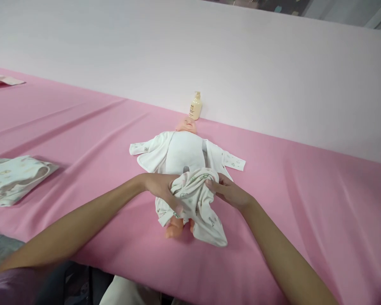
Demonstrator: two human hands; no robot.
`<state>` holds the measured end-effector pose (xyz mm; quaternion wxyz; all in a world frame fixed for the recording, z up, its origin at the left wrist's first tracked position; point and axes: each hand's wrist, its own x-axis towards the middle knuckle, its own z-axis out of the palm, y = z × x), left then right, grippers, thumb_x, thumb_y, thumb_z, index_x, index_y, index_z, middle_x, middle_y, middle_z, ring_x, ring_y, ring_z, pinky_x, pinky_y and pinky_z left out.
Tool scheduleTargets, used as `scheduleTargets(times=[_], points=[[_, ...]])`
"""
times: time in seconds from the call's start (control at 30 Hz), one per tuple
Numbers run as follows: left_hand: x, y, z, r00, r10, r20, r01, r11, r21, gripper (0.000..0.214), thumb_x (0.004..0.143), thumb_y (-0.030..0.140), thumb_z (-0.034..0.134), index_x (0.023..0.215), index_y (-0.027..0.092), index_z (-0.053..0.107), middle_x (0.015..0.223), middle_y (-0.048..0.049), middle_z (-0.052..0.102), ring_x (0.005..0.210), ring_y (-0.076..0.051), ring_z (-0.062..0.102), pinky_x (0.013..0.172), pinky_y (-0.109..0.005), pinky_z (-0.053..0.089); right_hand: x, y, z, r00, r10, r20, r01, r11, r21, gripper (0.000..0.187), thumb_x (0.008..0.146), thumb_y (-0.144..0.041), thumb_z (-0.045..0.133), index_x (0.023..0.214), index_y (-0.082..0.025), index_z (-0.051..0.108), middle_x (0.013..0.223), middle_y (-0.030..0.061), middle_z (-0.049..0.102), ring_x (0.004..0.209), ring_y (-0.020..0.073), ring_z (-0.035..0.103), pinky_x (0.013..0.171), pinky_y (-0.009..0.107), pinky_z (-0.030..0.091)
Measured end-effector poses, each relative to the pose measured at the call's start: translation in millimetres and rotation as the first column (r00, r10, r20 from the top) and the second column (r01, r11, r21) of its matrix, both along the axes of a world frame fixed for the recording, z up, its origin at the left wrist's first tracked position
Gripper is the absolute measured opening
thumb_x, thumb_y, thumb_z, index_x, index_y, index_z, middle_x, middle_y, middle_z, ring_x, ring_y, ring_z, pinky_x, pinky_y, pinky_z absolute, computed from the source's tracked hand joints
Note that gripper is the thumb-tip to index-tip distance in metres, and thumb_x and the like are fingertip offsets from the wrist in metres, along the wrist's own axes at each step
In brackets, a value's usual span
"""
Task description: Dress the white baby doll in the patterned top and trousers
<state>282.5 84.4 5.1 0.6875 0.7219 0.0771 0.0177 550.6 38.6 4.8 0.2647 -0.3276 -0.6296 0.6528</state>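
Observation:
A baby doll [186, 152] lies on its back with its head away from me. Its white jacket [155, 157] is spread open at the front, sleeves stretched to both sides. Bunched over the doll's lower body is a pair of white printed baby pants [195, 195], and one leg of the pants hangs to the right. My left hand [165, 190] grips the pants from the left, thumb on top and fingers hidden behind the cloth. On the right, my right hand [227, 189] pinches the upper edge. The doll's feet [174, 228] show below the pants.
A cream pump bottle [195, 106] stands just behind the doll's head, against the white wall [273, 76]. Folded printed clothes [15, 176] lie at the left, with a pink cloth item [3, 79] farther back. A creased pink cover [92, 131] spreads over the table.

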Motion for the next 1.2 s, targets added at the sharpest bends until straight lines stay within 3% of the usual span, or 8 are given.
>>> scheduleTargets(times=[0.1, 0.23, 0.3, 0.53, 0.63, 0.83, 1.03, 1.2], points=[[-1.5, 1.3, -0.3, 1.0, 0.006, 0.029, -0.006, 1.0, 0.027, 0.055, 0.083, 0.045, 0.09, 0.129, 0.02, 0.074, 0.118, -0.0098, 0.081, 0.116, -0.029, 0.076, 0.1, -0.037, 0.063, 0.2, -1.0, 3.4, 0.994, 0.056, 0.096, -0.052, 0.998, -0.043, 0.05, 0.096, -0.061, 0.074, 0.127, -0.022, 0.073, 0.111, 0.0057, 0.077, 0.101, 0.0211, 0.071, 0.089, 0.033, 0.057], [-11.9, 9.2, -5.9, 0.995, 0.093, 0.043, -0.094, 0.996, 0.002, 0.046, 0.094, 0.05, 0.078, 0.129, 0.02, 0.075, 0.119, -0.0117, 0.081, 0.115, -0.028, 0.076, 0.1, -0.038, 0.063, 6.2, -4.1, 14.1, 0.911, 0.374, 0.176, -0.36, 0.927, -0.105, 0.055, 0.084, -0.055, 0.088, 0.126, -0.023, 0.076, 0.108, 0.0042, 0.078, 0.101, 0.0225, 0.072, 0.088, 0.033, 0.059], [-14.1, 10.8, -8.5, 0.988, 0.146, 0.042, -0.146, 0.989, 0.002, 0.043, 0.096, 0.052, 0.075, 0.125, 0.02, 0.076, 0.121, -0.0119, 0.08, 0.114, -0.028, 0.076, 0.098, -0.037, 0.063, 7.1, -5.2, 16.3, 0.886, 0.423, 0.191, -0.406, 0.905, -0.126, 0.054, 0.08, -0.049, 0.092, 0.125, -0.024, 0.077, 0.111, 0.0041, 0.078, 0.105, 0.0237, 0.073, 0.094, 0.036, 0.06], [-1.9, -1.0, -0.5, 0.999, -0.026, -0.042, 0.028, 0.999, 0.032, 0.053, 0.075, 0.037, 0.096, 0.121, 0.021, 0.077, 0.12, -0.0076, 0.08, 0.113, -0.03, 0.076, 0.093, -0.035, 0.065, 3.9, -0.7, 2.5, 0.999, 0.032, 0.017, -0.033, 0.999, 0.029, 0.051, 0.096, -0.058, 0.074, 0.13, -0.02, 0.076, 0.121, 0.01, 0.078, 0.117, 0.0271, 0.072, 0.103, 0.042, 0.057], [-5.3, 2.6, 1.0, 1.0, 0.005, -0.021, -0.004, 0.999, 0.048, 0.051, 0.076, 0.037, 0.095, 0.121, 0.021, 0.077, 0.113, -0.0063, 0.082, 0.113, -0.028, 0.076, 0.097, -0.036, 0.064, 3.7, -3.0, 5.7, 0.991, 0.079, 0.109, -0.076, 0.997, -0.033, 0.049, 0.095, -0.055, 0.076, 0.132, -0.022, 0.075, 0.122, 0.0084, 0.078, 0.12, 0.0265, 0.071, 0.105, 0.042, 0.057], [-18.9, 17.5, -2.3, 0.998, 0.053, -0.036, -0.053, 0.999, 0.012, 0.043, 0.086, 0.049, 0.086, 0.116, 0.019, 0.079, 0.112, -0.01, 0.082, 0.111, -0.029, 0.077, 0.103, -0.041, 0.061, 0.8, -12.0, 23.1, 0.854, 0.432, 0.291, -0.395, 0.901, -0.177, 0.065, 0.068, -0.041, 0.099, 0.128, -0.023, 0.078, 0.111, 0.0059, 0.081, 0.103, 0.0281, 0.077, 0.095, 0.041, 0.063], [-12.2, 15.5, -9.9, 0.999, 0.038, -0.003, -0.038, 0.997, -0.067, 0.066, 0.082, 0.058, 0.087, 0.132, 0.018, 0.072, 0.112, -0.009, 0.082, 0.109, -0.028, 0.076, 0.101, -0.038, 0.062, 1.8, -3.8, 3.2, 0.987, 0.16, -0.005, -0.16, 0.986, -0.039, 0.064, 0.086, -0.054, 0.086, 0.139, -0.022, 0.07, 0.131, 0.0099, 0.075, 0.13, 0.0289, 0.067, 0.113, 0.045, 0.053], [-8.2, 8.7, -6.9, 0.997, -0.072, -0.01, 0.071, 0.993, -0.095, 0.084, 0.059, 0.047, 0.103, 0.132, 0.019, 0.072, 0.116, -0.0093, 0.081, 0.107, -0.032, 0.077, 0.093, -0.038, 0.065, -3.5, -5.9, -8.8, 0.996, 0.067, -0.06, -0.075, 0.987, -0.14, 0.063, 0.095, -0.065, 0.073, 0.141, -0.021, 0.069, 0.132, 0.0126, 0.074, 0.132, 0.0298, 0.065, 0.113, 0.047, 0.051]])
